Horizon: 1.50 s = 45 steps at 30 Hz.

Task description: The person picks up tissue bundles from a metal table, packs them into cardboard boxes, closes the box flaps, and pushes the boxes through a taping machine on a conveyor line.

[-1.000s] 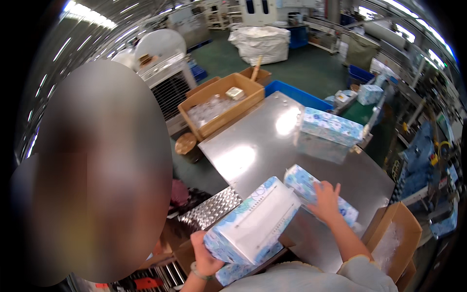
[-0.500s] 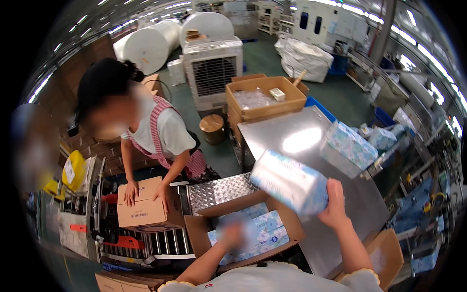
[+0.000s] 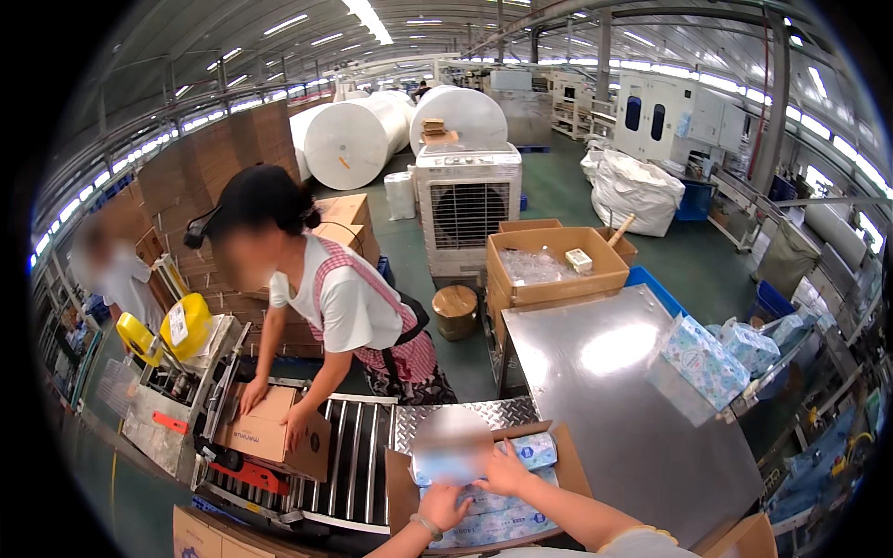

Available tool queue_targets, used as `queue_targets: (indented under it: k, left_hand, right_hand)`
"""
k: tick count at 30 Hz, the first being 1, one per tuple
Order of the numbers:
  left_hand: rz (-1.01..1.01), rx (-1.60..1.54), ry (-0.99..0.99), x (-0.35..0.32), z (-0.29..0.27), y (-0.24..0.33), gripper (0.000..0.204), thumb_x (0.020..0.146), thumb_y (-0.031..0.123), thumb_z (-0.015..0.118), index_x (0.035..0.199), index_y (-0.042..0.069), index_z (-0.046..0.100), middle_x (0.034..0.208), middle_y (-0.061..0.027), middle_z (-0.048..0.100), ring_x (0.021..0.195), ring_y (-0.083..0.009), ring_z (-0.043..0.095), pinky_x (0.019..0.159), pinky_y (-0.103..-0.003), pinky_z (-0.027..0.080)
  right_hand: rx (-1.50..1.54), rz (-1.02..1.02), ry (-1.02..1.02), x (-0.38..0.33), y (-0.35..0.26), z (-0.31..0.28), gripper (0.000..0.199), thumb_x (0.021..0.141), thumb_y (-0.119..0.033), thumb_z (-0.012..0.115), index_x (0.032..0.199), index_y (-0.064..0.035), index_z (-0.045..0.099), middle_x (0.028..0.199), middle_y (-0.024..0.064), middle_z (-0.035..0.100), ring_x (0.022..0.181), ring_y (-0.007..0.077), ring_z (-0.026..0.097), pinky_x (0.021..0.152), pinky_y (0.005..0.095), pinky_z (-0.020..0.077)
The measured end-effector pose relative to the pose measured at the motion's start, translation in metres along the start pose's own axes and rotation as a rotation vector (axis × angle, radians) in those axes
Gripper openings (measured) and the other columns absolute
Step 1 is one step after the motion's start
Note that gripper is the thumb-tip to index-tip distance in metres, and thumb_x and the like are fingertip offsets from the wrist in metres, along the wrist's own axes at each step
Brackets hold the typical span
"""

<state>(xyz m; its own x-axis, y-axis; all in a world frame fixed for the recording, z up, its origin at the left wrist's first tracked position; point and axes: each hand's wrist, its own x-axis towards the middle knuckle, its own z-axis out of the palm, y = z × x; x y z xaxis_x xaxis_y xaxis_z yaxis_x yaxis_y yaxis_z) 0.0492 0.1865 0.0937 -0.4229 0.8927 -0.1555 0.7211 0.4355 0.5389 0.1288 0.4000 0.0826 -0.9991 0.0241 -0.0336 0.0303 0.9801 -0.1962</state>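
Note:
In an open carton (image 3: 579, 470) before me lie several blue-and-white soft packs, tissue-like (image 3: 498, 527). Over the carton's far row, my left hand (image 3: 441, 511) touches the near side of a pack (image 3: 537, 450), its fingers spread. My right hand (image 3: 507, 471) rests against the same row, thumb and fingers apart. A blurred patch hides part of the pack and the fingertips. To the left, a co-worker in a checked apron (image 3: 395, 358) has both hands on a closed brown carton (image 3: 260, 428).
Rollers (image 3: 353, 456) run left from my carton past a yellow tape machine (image 3: 186, 325). At right stands a steel table (image 3: 642, 409), with a blue patterned pack (image 3: 704, 363) at its far edge. A large box of plastic (image 3: 558, 293) stands behind it.
The pack that my right hand held up over the table is no longer there. My right hand has moved left into the carton beside my left. The co-worker's carton has shifted along the rollers.

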Motion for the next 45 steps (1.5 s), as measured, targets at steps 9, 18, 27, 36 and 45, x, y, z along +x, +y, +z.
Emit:
queue_targets:
  k: [9,18,27,36,45]
  left_hand:
    - [-0.343,0.371,-0.153,0.031,0.053,-0.045,0.084,0.095,0.065,0.048,0.152,0.003,0.039,0.161,-0.0195,0.032,0.151,-0.038,0.022,0.123,-0.052,0.017]
    - [-0.37,0.215,0.791,-0.075,-0.069,0.021,0.064,0.077,0.019,0.078,0.132,-0.003,0.053,0.131,-0.0228,0.053,0.125,-0.0421,0.049,0.108,-0.05,0.039]
    - [-0.625,-0.081,0.105,-0.094,-0.057,-0.115,0.043,0.084,0.04,0.072,0.1,0.0,0.07,0.1,-0.0248,0.071,0.097,-0.0412,0.067,0.086,-0.049,0.054]
    - [-0.588,-0.161,0.108,-0.166,-0.153,-0.291,0.078,0.084,0.051,0.073,0.133,-0.006,0.052,0.121,-0.0301,0.062,0.113,-0.0427,0.061,0.097,-0.044,0.049]
    - [-0.241,-0.104,-0.693,-0.144,-0.18,-0.295,0.103,0.067,0.077,0.076,0.123,-0.007,0.059,0.118,-0.0197,0.065,0.128,-0.0341,0.051,0.109,-0.041,0.038]
  right_hand:
    - [0.118,0.291,-0.292,-0.029,0.066,0.052,0.091,0.09,-0.073,0.05,0.162,-0.0263,0.021,0.17,0.0113,0.006,0.157,0.0346,0.003,0.113,0.0773,0.0023]
    - [0.387,0.577,0.685,-0.119,0.048,-0.073,0.04,0.081,-0.011,0.074,0.118,0.0019,0.065,0.113,0.0218,0.069,0.111,0.0365,0.064,0.099,0.0452,0.0481]
    - [0.955,0.914,0.115,-0.107,0.025,0.01,0.03,0.088,-0.008,0.062,0.117,0.0016,0.065,0.106,0.0174,0.072,0.097,0.0318,0.071,0.086,0.0413,0.0534]
    - [0.875,0.5,0.262,0.068,-0.176,0.074,0.071,0.094,-0.014,0.061,0.152,0.0086,0.027,0.155,0.0301,0.036,0.145,0.0406,0.035,0.119,0.0412,0.0271]
    - [0.45,-0.004,-0.588,0.194,-0.189,0.097,0.102,0.085,-0.074,0.055,0.163,-0.0178,0.019,0.17,0.0137,0.006,0.157,0.0293,-0.003,0.117,0.0709,0.0045]
